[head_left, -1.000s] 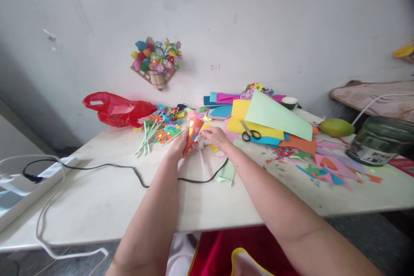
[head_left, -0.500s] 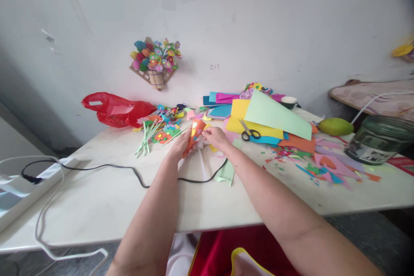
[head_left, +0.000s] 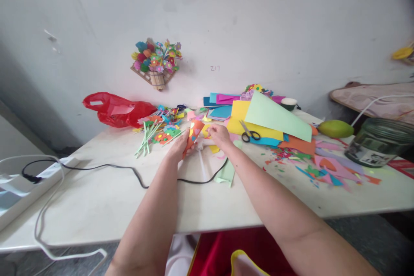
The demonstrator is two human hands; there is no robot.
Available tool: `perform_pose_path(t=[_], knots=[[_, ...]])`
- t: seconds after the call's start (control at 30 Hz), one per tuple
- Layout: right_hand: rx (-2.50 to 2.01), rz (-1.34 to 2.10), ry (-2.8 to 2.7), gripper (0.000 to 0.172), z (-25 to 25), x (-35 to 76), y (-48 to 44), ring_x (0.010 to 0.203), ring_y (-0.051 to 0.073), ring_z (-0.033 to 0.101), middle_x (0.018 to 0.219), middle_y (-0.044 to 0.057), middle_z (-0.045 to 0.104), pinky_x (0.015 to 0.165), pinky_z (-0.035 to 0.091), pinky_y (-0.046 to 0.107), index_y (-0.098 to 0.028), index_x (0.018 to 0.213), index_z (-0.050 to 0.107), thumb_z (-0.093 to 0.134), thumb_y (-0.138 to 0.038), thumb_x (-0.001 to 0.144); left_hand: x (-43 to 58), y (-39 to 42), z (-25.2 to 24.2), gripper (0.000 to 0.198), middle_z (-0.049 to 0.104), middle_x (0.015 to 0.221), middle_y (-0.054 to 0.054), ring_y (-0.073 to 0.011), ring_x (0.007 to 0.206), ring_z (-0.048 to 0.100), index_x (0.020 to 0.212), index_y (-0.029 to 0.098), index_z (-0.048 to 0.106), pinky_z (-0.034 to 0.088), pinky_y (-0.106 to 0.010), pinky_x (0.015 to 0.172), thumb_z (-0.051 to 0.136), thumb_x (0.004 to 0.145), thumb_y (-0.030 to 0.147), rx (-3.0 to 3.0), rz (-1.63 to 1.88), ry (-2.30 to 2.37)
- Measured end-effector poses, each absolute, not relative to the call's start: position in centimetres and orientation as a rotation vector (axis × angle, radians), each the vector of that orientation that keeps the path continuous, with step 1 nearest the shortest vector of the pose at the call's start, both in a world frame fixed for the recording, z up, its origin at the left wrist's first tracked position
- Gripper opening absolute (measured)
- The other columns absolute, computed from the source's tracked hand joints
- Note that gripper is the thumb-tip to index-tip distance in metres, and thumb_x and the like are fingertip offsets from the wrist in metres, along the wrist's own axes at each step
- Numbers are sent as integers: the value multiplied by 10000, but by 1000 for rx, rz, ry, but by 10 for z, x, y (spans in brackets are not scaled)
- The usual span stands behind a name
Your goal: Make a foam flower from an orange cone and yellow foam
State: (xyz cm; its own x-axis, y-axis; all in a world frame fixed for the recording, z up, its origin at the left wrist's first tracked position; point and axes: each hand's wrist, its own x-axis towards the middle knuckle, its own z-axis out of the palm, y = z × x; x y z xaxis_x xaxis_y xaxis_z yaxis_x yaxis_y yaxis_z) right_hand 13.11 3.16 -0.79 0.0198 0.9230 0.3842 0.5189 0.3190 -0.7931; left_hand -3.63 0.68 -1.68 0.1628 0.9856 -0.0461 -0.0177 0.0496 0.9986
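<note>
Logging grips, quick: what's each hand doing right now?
Left hand: holding the orange cone.
Right hand: closed in a pinch; cannot tell whether it holds anything.

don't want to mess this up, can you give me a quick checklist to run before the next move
1. Orange heart-decorated cone supported: ok, the left hand grips it.
2. Right hand off the cone: ok, a narrow gap shows between its fingertips and the cone.
3. Small piece between the right fingertips: cannot tell, too small to make out.
4. Scissors set down: ok, they lie by the yellow sheet, outside both hands.
5. Black cord out of the work area: not ok, it crosses the table between the forearms.
</note>
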Motion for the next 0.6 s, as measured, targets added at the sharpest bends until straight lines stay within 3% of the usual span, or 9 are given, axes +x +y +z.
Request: perform_pose_path(t=[0.23,0.6], knots=[[-1224,649,-1382,222,-16,140,45,665,149,574,681,20,655,651,441,255,-188,637,605,457,-321,736,-37,9,-16,496,479,448,9,-59,277,320,730,171,476,231,-173,291,364,798,649,1071,1085,1024],[-1222,629,-1767,188,-9,122,27,641,136,570,636,-17,626,584,414,223,-194,613,583,486,-302,731,-37,8,-17,489,485,451,9,-67,287,343,704,180,466,234,-177,295,394,778,658,1153,1089,1051]])
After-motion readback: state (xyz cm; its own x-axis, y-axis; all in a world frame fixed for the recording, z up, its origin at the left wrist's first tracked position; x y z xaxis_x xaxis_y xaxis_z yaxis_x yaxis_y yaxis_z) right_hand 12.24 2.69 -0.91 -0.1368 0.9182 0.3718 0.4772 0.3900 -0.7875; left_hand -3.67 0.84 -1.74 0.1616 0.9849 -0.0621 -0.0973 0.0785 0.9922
